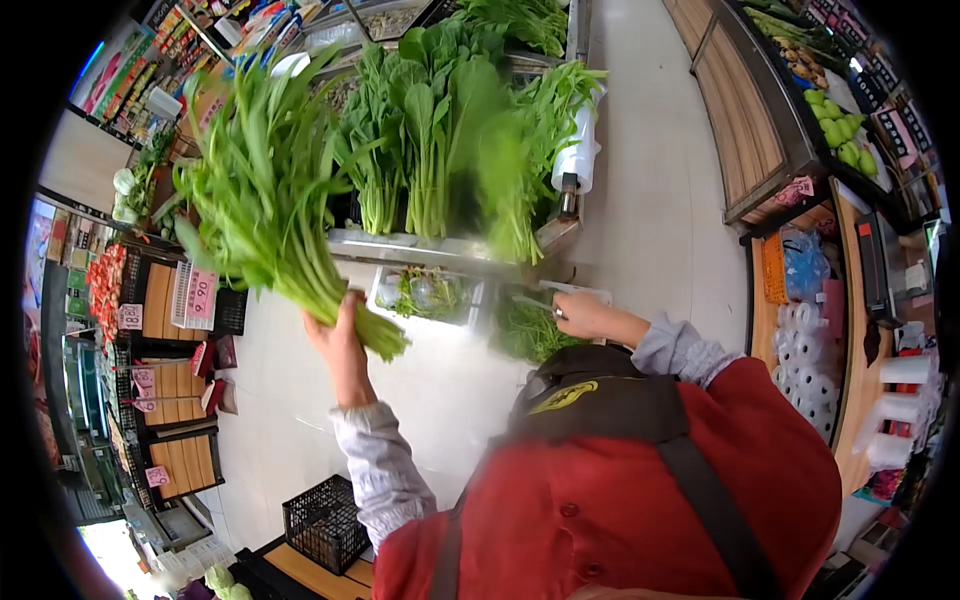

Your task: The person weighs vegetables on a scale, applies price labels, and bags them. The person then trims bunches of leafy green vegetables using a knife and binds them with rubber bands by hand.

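Note:
My left hand grips a large bunch of leafy greens by the lower stems. The leaves fan up and to the left, and the cut stem ends stick out past my thumb. My right hand is closed in front of my body, near a container of fine green vegetables. A small dark bit shows at its fingers, too small to name. Ahead, bundles of greens stand in a metal-edged display bin. A blurred bunch of greens leans at its right corner.
A roll of plastic bags hangs on the bin's right side. Below the bin sits a white crate with small greens. A black crate stands behind at left. Shelves flank both sides, with bag rolls on the right one.

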`<state>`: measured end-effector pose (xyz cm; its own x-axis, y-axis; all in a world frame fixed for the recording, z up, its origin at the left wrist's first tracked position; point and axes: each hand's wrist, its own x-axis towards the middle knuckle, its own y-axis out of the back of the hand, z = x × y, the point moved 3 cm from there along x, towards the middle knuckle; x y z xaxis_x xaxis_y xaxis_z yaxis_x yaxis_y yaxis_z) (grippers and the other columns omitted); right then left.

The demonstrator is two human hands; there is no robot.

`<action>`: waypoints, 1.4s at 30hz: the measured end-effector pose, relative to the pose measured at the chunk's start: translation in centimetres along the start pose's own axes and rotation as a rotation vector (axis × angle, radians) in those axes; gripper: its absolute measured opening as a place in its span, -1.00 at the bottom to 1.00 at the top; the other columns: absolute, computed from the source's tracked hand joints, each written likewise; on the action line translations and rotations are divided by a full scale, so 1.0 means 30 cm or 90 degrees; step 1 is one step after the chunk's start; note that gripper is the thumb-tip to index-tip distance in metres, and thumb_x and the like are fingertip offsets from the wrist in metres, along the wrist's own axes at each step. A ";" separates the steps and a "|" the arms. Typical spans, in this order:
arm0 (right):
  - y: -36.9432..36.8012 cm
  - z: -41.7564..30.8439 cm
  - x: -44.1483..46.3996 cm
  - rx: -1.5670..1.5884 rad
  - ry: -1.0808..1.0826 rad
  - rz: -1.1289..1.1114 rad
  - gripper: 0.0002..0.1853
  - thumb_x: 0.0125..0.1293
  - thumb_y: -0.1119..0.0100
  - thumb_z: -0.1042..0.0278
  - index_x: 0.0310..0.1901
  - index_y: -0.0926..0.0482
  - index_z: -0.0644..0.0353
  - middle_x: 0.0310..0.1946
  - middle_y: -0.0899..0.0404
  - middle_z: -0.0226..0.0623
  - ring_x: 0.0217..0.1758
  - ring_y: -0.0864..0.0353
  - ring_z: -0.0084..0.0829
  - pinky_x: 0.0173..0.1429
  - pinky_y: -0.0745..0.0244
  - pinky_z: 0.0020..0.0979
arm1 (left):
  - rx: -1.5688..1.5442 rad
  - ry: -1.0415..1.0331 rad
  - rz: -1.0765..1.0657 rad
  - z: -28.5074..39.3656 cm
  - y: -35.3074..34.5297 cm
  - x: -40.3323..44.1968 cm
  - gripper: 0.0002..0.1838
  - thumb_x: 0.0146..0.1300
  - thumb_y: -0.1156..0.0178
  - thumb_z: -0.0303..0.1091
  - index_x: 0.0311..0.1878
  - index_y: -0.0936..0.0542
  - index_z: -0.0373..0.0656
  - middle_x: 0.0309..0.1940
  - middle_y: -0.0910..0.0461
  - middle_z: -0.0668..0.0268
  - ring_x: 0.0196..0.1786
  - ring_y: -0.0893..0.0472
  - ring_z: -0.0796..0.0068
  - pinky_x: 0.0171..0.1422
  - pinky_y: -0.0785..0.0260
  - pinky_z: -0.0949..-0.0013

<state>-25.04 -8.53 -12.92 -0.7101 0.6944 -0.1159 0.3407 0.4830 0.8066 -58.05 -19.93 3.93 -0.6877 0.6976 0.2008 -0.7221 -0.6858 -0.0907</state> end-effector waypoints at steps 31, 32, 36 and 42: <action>0.038 0.137 0.022 0.272 -0.029 -0.027 -0.77 0.13 -0.13 0.39 -0.19 -0.54 0.27 -0.53 -0.51 -0.36 -0.45 -0.49 -0.51 -0.32 -0.38 -0.47 | 0.561 -0.200 -0.111 -0.491 -0.768 0.305 -0.25 -0.18 -0.43 -0.25 0.14 -0.38 -0.29 -0.11 -0.56 0.00 -0.12 -0.57 -0.02 -0.04 -0.42 0.14; 0.056 0.128 0.020 0.264 -0.028 -0.035 -0.77 0.12 -0.12 0.40 -0.17 -0.54 0.29 -0.48 -0.54 -0.35 -0.41 -0.51 -0.51 -0.28 -0.40 -0.49 | 0.555 -0.183 -0.094 -0.478 -0.779 0.298 -0.25 -0.18 -0.43 -0.24 0.13 -0.39 -0.29 -0.11 -0.56 -0.01 -0.11 -0.57 -0.03 -0.03 -0.42 0.14; 0.073 0.114 0.022 0.322 -0.116 -0.095 -0.76 0.11 -0.09 0.45 -0.17 -0.55 0.32 -0.38 -0.61 -0.30 -0.29 -0.58 -0.52 -0.15 -0.45 -0.49 | 0.521 -0.161 -0.114 -0.491 -0.791 0.296 -0.26 -0.18 -0.45 -0.22 0.09 -0.40 -0.34 -0.16 -0.57 -0.05 -0.13 -0.57 -0.03 -0.04 -0.42 0.14; 0.054 0.119 0.029 0.280 -0.064 -0.060 -0.83 0.14 -0.10 0.51 -0.21 -0.52 0.34 -0.40 -0.62 -0.29 -0.32 -0.64 -0.55 -0.16 -0.50 -0.48 | 0.495 -0.107 -0.192 -0.576 -0.759 0.337 -0.31 -0.11 -0.45 -0.19 0.04 -0.41 -0.38 -0.21 -0.59 -0.08 -0.18 -0.61 0.01 -0.08 -0.45 0.17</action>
<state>-22.91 -5.24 -13.79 -0.6948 0.6744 -0.2498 0.5223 0.7120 0.4693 -49.85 6.33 -8.82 -0.4093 0.8757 0.2563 -0.5741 -0.4655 0.6736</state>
